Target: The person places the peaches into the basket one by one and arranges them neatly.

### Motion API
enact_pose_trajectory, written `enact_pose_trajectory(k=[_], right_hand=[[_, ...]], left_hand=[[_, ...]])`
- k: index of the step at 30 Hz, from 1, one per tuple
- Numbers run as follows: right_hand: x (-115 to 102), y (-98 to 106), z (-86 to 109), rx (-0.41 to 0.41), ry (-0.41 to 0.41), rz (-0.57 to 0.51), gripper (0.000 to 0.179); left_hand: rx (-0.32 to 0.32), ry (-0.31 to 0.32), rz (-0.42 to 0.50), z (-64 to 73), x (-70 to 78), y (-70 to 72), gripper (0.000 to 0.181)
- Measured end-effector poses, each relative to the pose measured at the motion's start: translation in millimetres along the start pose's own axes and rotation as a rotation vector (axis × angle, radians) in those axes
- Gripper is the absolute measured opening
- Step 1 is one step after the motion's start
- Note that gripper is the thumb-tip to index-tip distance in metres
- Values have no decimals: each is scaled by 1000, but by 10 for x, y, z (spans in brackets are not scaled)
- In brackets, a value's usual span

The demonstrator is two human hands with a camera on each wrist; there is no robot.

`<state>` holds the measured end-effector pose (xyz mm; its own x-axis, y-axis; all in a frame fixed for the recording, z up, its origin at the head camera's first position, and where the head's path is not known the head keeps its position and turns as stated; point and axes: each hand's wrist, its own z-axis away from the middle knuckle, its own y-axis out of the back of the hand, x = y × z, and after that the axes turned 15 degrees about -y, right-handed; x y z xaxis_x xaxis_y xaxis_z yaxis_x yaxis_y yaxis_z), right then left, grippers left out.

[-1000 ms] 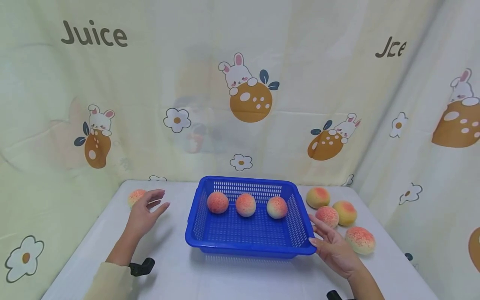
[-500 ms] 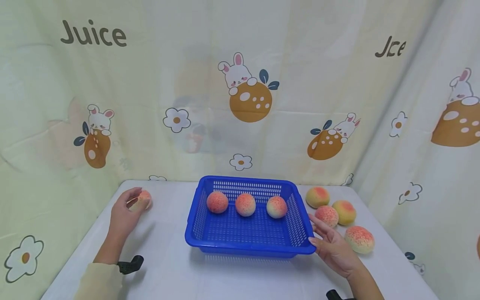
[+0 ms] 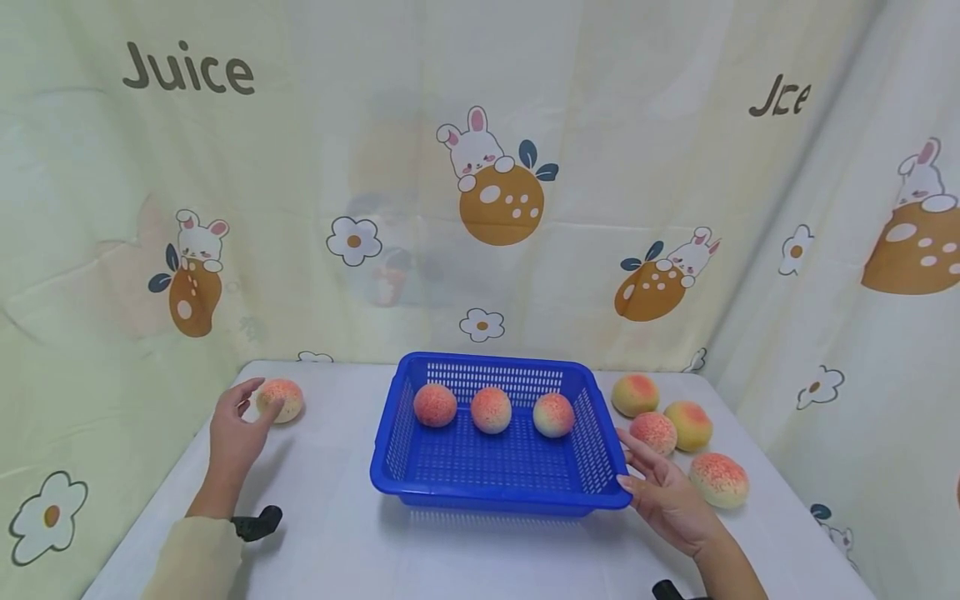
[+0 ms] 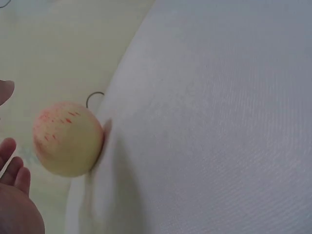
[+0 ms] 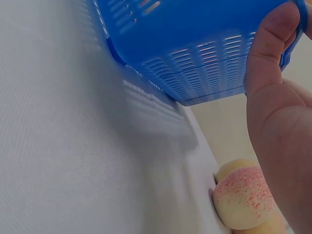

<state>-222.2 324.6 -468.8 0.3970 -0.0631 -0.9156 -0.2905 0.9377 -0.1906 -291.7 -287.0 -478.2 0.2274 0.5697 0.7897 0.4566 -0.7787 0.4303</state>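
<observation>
On the left side of the table lies a pale yellow peach (image 3: 285, 398) with a red-speckled top. My left hand (image 3: 236, 433) is beside it, fingers and thumb spread; in the left wrist view a gap shows between the fingers (image 4: 22, 180) and the peach. A blue plastic basket (image 3: 495, 498) stands mid-table with three reddish peaches (image 3: 491, 410) in a row inside. My right hand (image 3: 671, 500) holds the basket's right rim near its front corner, thumb (image 5: 265, 53) on the near side. The other fingers are partly hidden in the right wrist view.
Several more peaches (image 3: 690, 425) lie on the table right of the basket, close to my right hand. A white cloth covers the table (image 3: 480, 558). A printed curtain (image 3: 405, 167) hangs along the back and sides.
My left hand has moved left, from in front of the left peach to its left side, so more of the peach shows. The right hand and the basket stay in place.
</observation>
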Motion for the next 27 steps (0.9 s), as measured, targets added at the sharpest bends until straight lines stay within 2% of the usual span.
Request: enact_pose_trajectory(k=[9, 15, 20, 27], right_hand=[[11, 17, 2, -21, 22, 4, 74], [12, 22, -6, -27, 28, 11, 74], [0, 25, -6, -2, 24, 40, 74], [-23, 49, -10, 41, 7, 94, 75]], left_hand=[[-92, 141, 36, -113, -121, -60, 75], [-125, 199, 41, -191, -232, -81, 84], [-133, 222, 54, -206, -266, -94, 85], [-155, 202, 69, -202, -259, -99, 86]])
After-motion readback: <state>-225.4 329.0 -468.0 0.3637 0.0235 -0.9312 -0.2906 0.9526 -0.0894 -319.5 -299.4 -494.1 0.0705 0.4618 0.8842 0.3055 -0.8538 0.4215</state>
